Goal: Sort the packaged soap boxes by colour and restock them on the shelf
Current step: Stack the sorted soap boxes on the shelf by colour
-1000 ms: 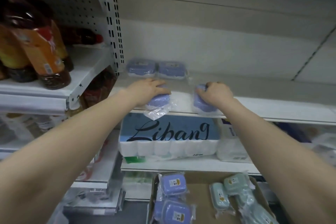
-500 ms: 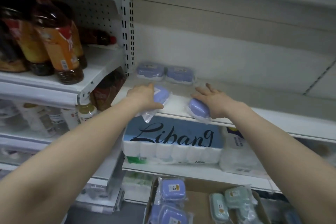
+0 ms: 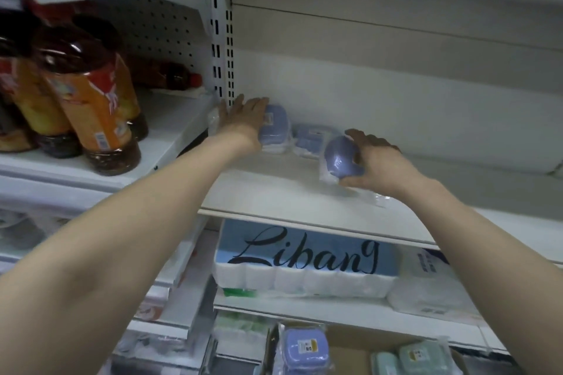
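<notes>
My left hand [image 3: 243, 120] lies flat over a purple soap box [image 3: 274, 126] set on top of another one at the back left of the white shelf [image 3: 274, 192]. A second wrapped purple box [image 3: 310, 137] rests just right of that stack. My right hand [image 3: 371, 161] grips a purple soap box [image 3: 339, 158] in clear wrap, tilted on its edge a little above the shelf, in front of the back row. Down in a cardboard carton [image 3: 350, 356] lie another purple box [image 3: 304, 347] and mint-green boxes [image 3: 422, 355].
Orange-labelled bottles [image 3: 91, 106] stand on the neighbouring shelf to the left, past a perforated upright [image 3: 224, 39]. A blue "Libang" tissue pack [image 3: 304, 256] fills the shelf below. The shelf to the right of my right hand is bare white.
My left hand carried its purple box back and set it on the stack at the rear left. My right hand lifted its box off the shelf front and tilted it toward the back row.
</notes>
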Demonstrator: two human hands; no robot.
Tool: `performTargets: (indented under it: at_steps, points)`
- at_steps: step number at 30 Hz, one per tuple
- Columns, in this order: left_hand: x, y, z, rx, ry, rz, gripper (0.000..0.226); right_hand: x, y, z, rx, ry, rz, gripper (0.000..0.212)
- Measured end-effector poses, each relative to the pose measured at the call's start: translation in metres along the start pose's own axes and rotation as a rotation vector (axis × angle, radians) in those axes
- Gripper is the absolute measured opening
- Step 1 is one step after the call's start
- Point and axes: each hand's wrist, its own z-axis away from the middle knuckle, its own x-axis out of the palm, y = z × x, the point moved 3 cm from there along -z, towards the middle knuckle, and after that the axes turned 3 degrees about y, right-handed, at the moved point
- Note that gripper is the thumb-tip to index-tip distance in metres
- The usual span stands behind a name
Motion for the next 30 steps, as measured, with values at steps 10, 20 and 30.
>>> performTargets:
  at_steps: [10,20,30]
  points:
    - [0.029,-0.009,-0.072,0.228,-0.008,0.042,0.055,-0.006,0.003,-0.077,-0.012,0.145,0.143,0.073]
    - [0.052,-0.018,-0.077,0.343,0.209,-0.015,0.08,0.041,-0.002,-0.131,-0.029,-0.078,0.032,0.056]
    - [0.06,-0.013,-0.075,0.366,0.291,-0.071,0.083,0.071,-0.01,-0.116,-0.144,0.071,0.175,0.059]
